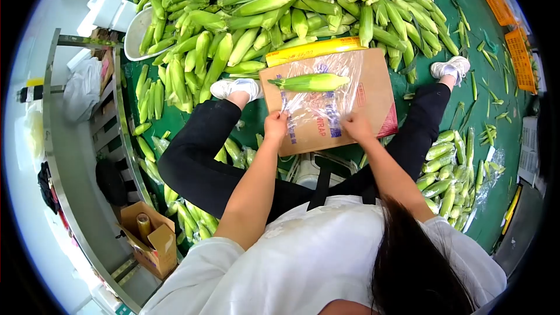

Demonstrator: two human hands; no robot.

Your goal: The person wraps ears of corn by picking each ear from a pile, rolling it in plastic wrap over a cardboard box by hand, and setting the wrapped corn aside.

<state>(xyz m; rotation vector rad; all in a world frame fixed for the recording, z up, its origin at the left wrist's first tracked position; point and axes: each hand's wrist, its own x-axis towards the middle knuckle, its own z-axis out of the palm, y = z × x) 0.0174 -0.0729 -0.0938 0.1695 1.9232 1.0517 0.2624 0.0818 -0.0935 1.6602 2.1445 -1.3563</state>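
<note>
An ear of corn (312, 83) in its green husk lies crosswise on a sheet of clear plastic wrap (304, 105). Beneath the wrap is a flat cardboard box (373, 90) that sits between my knees. At the near left corner of the sheet, my left hand (276, 125) is closed in a pinch on the wrap. My right hand (357, 126) is closed at the sheet's near right edge, slightly blurred, with the wrap running to its fingers. A yellow wrap box (315, 50) stands along the cardboard's far edge.
A large heap of corn ears (256, 11) fills the floor ahead. Wrapped corn ears (446, 175) lie to my right, with more on my left. Orange crates (521, 58) stand far right. A metal rack (96, 140) and an open carton (149, 239) holding a roll are on the left.
</note>
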